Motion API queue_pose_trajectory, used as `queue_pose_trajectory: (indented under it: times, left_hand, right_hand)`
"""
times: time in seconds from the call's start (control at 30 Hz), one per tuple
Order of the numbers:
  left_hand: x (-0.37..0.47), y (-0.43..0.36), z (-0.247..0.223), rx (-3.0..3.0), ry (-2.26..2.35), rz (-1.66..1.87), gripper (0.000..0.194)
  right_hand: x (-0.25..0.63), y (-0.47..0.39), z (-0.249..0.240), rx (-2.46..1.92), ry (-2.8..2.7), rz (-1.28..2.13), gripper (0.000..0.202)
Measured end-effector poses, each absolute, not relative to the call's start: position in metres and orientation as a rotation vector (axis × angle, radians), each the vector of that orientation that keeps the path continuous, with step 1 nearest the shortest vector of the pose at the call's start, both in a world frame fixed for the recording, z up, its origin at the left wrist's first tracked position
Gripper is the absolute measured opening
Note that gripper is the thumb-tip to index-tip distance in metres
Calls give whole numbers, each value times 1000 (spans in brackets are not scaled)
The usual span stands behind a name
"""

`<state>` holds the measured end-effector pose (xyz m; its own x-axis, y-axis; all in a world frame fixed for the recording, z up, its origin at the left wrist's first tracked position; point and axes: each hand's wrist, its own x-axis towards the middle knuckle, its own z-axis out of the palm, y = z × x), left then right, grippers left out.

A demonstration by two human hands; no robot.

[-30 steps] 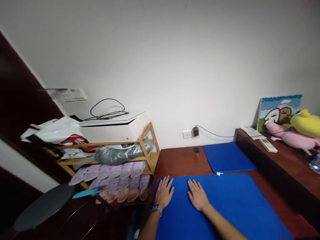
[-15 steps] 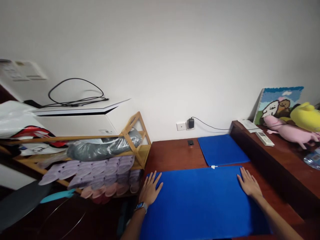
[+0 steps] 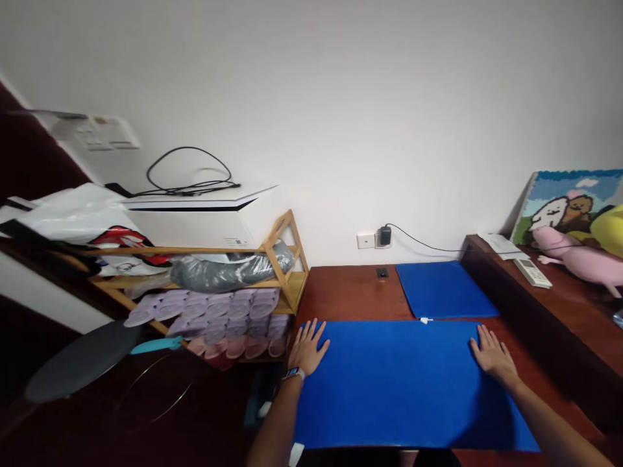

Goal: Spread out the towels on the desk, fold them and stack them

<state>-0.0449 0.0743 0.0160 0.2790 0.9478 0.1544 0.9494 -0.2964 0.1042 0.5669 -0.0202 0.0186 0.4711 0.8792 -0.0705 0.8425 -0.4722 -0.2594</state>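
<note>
A large blue mat (image 3: 403, 383) lies flat on the reddish-brown wooden desk (image 3: 345, 292). My left hand (image 3: 308, 348) rests flat at its far left corner, fingers apart, a watch (image 3: 294, 372) on the wrist. At the far right corner lies my right hand (image 3: 493, 355), palm down with fingers stretched out. Neither hand holds anything. Behind the large mat is a smaller blue mat (image 3: 445, 290), with a small white tag (image 3: 425, 320) between the two.
On the left stands a wooden rack (image 3: 292, 285) with purple slippers (image 3: 209, 308), a white box (image 3: 199, 227) and a coiled black cable (image 3: 189, 189). A remote control (image 3: 533, 273), pink plush toy (image 3: 574, 253) and picture (image 3: 564, 201) occupy the raised right ledge. A black plug (image 3: 385, 235) sits in the wall.
The view has turned left, so the scene sits further right and more of the rack and the mat's near edge shows. Both hands keep their places on the large mat.
</note>
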Motion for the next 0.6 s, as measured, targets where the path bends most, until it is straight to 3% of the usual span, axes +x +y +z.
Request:
queue_pose_trajectory:
  times: [0.1,0.2,0.4,0.5,0.6]
  left_hand:
    - [-45,74,12,-2508,-1863,-331,66]
    - [-45,73,10,-2512,-1861,-351,66]
    - [-46,72,13,-2516,-1855,-354,66]
    - [-47,74,12,-2514,-1852,-343,66]
    - [-47,76,11,-2499,-1848,-345,65]
  right_hand:
    - [530,-4,44,-2597,-1539,175,73]
    - [450,17,60,-2375,-1838,39,69]
    - [266,33,46,-1753,-2360,341,68]
    - [260,29,34,-1728,-2366,414,72]
    - [330,19,21,-1928,-2235,349,73]
